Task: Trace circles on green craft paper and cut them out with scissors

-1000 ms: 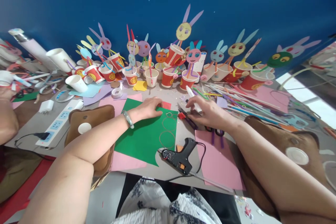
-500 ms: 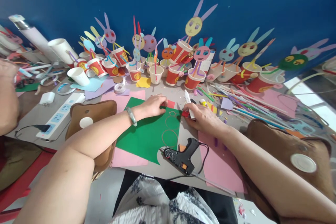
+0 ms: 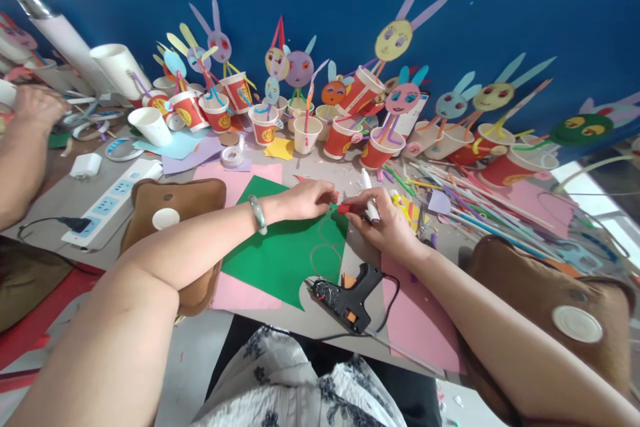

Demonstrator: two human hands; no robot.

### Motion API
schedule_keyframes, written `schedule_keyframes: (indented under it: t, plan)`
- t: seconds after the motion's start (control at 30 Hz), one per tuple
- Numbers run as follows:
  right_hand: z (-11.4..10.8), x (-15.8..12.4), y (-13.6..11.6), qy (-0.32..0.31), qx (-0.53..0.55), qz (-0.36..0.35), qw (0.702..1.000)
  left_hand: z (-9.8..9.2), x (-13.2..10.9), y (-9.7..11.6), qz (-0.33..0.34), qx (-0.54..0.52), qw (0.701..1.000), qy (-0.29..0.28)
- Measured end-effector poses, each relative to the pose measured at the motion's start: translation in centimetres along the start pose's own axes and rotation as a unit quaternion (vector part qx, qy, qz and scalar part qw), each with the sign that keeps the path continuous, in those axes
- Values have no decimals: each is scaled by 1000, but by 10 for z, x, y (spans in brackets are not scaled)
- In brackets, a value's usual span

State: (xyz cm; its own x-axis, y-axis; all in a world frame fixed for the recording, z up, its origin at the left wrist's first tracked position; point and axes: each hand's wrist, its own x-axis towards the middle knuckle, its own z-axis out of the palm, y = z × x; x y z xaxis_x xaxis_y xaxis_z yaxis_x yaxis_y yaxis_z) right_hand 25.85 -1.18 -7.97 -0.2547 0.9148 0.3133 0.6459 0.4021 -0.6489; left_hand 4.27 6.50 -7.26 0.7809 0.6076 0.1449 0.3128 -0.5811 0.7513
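Observation:
My left hand [image 3: 306,199] rests on the top edge of a green paper sheet [image 3: 280,253] with circles drawn on it, its fingers pinched at a small red piece [image 3: 343,208]. My right hand [image 3: 383,223] meets it from the right, closed round a white marker [image 3: 369,199] and touching the same red piece. A black hot glue gun [image 3: 347,295] lies just below the green sheet. Pink paper [image 3: 415,317] lies under my right forearm.
A row of paper-cup bunnies [image 3: 345,127] stands along the blue wall. Coloured strips and straws [image 3: 470,203] are spread at the right. A white power strip [image 3: 113,203] and brown pads [image 3: 175,213] lie left. Another person's hand [image 3: 35,107] works at far left.
My right hand moved left from the scissors area to the green sheet's edge with the marker. My left hand lifted its fingers to pinch the red piece. The view shifted slightly.

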Motion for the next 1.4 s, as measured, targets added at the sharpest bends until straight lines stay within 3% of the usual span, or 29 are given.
schedule_keyframes:
  t: [0.3,1.4]
  plan:
    - [9,2,5,7,20,8,1000,9,3,-5,21,-45,999,16]
    - [12,2,9,28,77,49,995,9,1,-6,13,-36,999,12]
